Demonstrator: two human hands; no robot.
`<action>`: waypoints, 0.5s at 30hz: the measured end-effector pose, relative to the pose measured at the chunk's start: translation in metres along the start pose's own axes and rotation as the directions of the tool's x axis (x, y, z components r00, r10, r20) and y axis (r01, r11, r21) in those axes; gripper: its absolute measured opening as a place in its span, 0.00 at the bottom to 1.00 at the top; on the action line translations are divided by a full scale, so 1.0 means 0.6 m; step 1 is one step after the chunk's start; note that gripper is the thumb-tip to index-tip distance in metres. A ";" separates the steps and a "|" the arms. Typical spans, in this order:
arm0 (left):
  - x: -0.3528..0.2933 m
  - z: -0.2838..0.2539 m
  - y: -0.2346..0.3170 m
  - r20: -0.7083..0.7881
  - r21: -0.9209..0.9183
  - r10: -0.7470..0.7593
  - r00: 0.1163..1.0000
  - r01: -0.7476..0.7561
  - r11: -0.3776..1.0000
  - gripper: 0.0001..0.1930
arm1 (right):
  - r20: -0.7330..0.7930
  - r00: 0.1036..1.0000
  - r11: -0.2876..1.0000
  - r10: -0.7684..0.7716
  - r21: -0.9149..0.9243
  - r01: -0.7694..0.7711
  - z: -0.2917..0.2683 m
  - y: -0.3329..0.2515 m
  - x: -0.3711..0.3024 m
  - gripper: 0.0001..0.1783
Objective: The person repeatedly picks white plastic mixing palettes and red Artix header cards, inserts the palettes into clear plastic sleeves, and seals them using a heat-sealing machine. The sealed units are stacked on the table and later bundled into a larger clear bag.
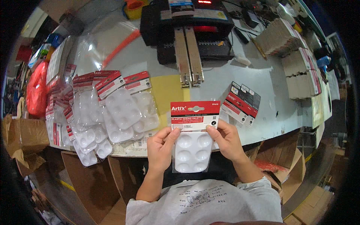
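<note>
Between both hands, at the table's near edge, hangs a white plastic paint palette (pixel 193 153) in a clear bag, topped by a folded red, black and white header card (pixel 195 115). My left hand (pixel 162 146) pinches the card's lower left corner, thumb in front. On the lower right corner my right hand (pixel 227 139) grips likewise, thumb on the front. Behind my right hand lie loose header cards (pixel 241 103) in black, red and white. A heap of bagged white palettes (pixel 123 107) with red cards covers the table's left side.
A black machine (pixel 187 28) with a red display stands at the back; two metal rails (pixel 188 56) stick out toward me. Stacks of cards (pixel 300 71) line the right side. A red plastic bag (pixel 36 90) sits far left. Cardboard boxes (pixel 88 183) stand below the table edge.
</note>
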State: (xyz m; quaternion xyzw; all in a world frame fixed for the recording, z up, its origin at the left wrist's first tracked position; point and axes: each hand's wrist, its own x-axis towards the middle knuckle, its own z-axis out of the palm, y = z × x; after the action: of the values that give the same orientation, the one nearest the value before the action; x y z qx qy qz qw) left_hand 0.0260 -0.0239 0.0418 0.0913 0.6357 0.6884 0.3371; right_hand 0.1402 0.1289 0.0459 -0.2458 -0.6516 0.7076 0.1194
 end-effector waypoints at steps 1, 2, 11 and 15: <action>-0.001 0.003 -0.001 -0.004 0.021 0.015 1.000 -0.015 1.000 0.10 | 0.000 1.000 1.000 -0.005 0.001 0.005 -0.004 0.004 -0.002 0.12; -0.003 0.006 -0.002 -0.003 0.022 0.008 1.000 -0.008 1.000 0.10 | -0.014 1.000 0.999 -0.028 -0.031 0.027 -0.007 0.008 -0.003 0.12; -0.024 0.035 -0.003 0.076 -0.070 0.021 0.997 -0.016 0.997 0.12 | -0.076 0.997 0.999 -0.015 -0.032 0.013 -0.005 0.005 -0.026 0.12; -0.040 0.037 -0.008 0.102 -0.109 0.021 0.995 -0.010 0.994 0.12 | -0.036 0.995 0.987 -0.098 -0.135 0.092 0.000 -0.010 -0.043 0.12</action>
State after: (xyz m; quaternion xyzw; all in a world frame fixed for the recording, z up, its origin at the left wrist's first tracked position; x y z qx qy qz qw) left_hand 0.0582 -0.0200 0.0485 0.1132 0.5784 0.7189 0.3685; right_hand 0.1612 0.1172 0.0568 -0.2369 -0.7055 0.6508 0.1503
